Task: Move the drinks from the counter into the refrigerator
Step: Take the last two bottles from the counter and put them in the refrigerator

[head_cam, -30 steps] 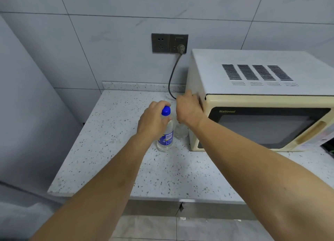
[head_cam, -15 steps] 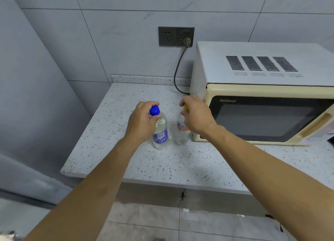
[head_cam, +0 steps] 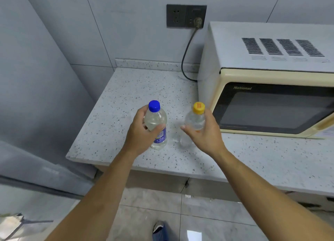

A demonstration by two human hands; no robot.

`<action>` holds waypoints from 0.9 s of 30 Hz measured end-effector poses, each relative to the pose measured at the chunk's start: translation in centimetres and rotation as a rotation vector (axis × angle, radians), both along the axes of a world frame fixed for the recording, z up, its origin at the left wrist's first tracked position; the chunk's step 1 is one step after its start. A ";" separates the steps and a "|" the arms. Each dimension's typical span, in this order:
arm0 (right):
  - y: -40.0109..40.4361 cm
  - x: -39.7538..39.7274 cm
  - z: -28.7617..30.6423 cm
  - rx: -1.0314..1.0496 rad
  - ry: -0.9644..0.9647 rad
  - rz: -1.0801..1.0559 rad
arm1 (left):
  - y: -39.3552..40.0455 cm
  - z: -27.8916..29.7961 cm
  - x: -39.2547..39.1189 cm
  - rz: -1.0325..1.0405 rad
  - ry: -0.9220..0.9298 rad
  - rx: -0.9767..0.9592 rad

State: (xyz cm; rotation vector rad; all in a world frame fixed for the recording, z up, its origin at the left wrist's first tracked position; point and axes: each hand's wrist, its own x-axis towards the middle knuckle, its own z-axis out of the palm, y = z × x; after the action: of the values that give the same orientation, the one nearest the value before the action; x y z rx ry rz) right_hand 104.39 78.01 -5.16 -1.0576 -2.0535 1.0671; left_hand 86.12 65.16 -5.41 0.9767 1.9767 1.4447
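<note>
My left hand (head_cam: pixel 142 132) grips a clear bottle with a blue cap and blue label (head_cam: pixel 156 121) round its middle. My right hand (head_cam: pixel 206 134) grips a second clear bottle with a yellow cap (head_cam: pixel 196 119). Both bottles stand upright over the front part of the speckled counter (head_cam: pixel 112 125), a short gap between them; whether their bases touch the counter I cannot tell. The grey refrigerator (head_cam: pixel 27 96) rises at the left, beside the counter's end.
A cream microwave (head_cam: pixel 271 81) fills the counter's right side, its cord (head_cam: pixel 186 60) running to a wall socket (head_cam: pixel 186 15). Tiled floor (head_cam: pixel 162 213) lies below the counter edge, with a blue shoe tip (head_cam: pixel 160 231) at the bottom.
Both hands have drawn the bottles toward the counter's front edge. My right hand has come off the bottle's top, so the yellow cap shows. The view has moved back from the counter.
</note>
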 end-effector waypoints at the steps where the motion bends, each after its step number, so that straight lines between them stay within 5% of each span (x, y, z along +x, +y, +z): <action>1: -0.3 0.1 -0.9 -0.055 0.012 0.000 | -0.1 -0.9 -0.1 -0.017 -0.048 0.005; 7: -0.7 -0.5 -4.6 -0.322 0.044 -0.081 | 0.6 -5.2 -0.6 -0.031 -0.168 -0.088; 17: -2.0 0.2 -6.5 -0.390 0.139 -0.086 | -0.3 -7.2 0.1 0.014 -0.280 -0.008; 22: -3.5 1.9 -6.3 -0.550 0.274 -0.022 | -3.7 -7.3 1.7 0.022 -0.559 0.076; 27: -5.3 3.6 -5.2 -0.937 0.470 0.041 | -8.6 -6.7 5.6 0.145 -0.798 0.103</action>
State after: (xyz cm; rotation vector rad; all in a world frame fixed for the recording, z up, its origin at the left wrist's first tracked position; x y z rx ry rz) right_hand 108.00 72.67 -10.40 -1.0128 -1.1763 2.1508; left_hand 91.68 56.51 -12.16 0.2088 1.4008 1.6769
